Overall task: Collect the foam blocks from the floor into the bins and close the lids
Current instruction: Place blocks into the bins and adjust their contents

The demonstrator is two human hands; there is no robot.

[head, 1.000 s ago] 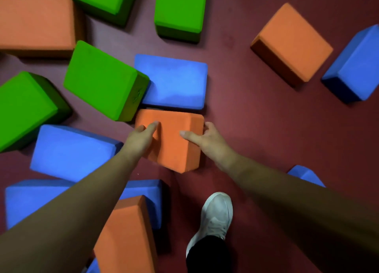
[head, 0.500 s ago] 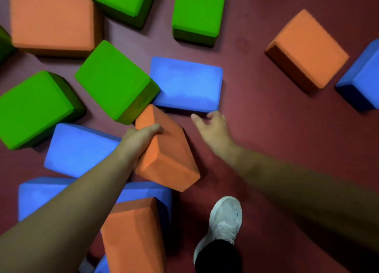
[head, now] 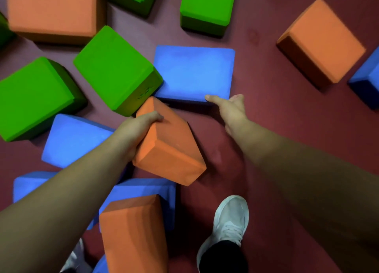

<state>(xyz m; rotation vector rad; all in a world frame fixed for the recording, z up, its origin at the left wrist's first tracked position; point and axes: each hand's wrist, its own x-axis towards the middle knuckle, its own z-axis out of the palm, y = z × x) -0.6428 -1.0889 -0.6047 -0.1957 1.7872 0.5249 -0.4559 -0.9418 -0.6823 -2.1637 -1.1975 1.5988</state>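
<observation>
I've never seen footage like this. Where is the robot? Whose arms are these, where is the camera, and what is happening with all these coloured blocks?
There is no machine here. A person does the work with bare hands, and the one camera sits on their head, looking down. That is why you see their own two arms and a white shoe. Foam blocks in orange, blue and green lie scattered on the dark red floor, a green block among them. The left hand grips one orange block and holds it tilted. The right hand reaches to a blue block, with the thumb on its near edge. I cannot tell whether it grips the block yet. No bin shows in this picture.
</observation>
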